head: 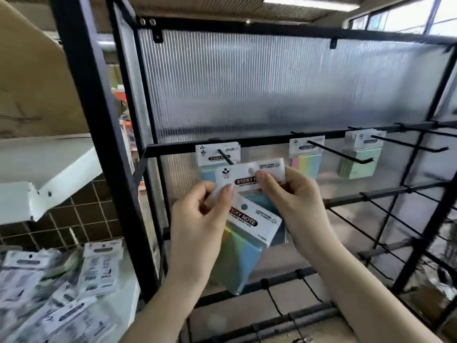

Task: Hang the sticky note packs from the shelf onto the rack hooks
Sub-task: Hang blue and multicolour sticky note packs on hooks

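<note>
Far left of the rack (pixel 99 134), low down: a white shelf (pixel 118 300) heaped with loose packs (pixel 57 288), blurred, labels unreadable. Above that heap, a white bracketed ledge (pixel 44 174) and brown cardboard (pixel 34 78).

Just inside the rack's left upright, on the middle crossbar (pixel 247 142): the leftmost hook (pixel 226 158) with hung packs (pixel 217 154) pushed back against the ribbed translucent panel (pixel 272 82).

In front of that hook and slightly below: left hand (pixel 197 219), clamped on two sticky note packs. Thumb pressed on the lower edge of the upper pack (pixel 247 175), held level with its round hang hole just below the hook's tip, not threaded on. Behind and beneath, the lower pack (pixel 247 233), tilted with its header sloping down to the right, pastel yellow, green and blue sheets showing through the sleeve, gripped against the left palm.

Right of the left hand, touching the same upper pack: right hand (pixel 296 196), thumb and forefinger pinched on the header's right part beside the hang hole.

Further right along the crossbar: a second hook (pixel 341 153) with a pink-yellow-blue pack (pixel 306 157) hung at its root, then a third hook (pixel 410 144) with a green pack (pixel 361 159). Beyond and below, bare hooks (pixel 385 211) on the lower bars.
</note>
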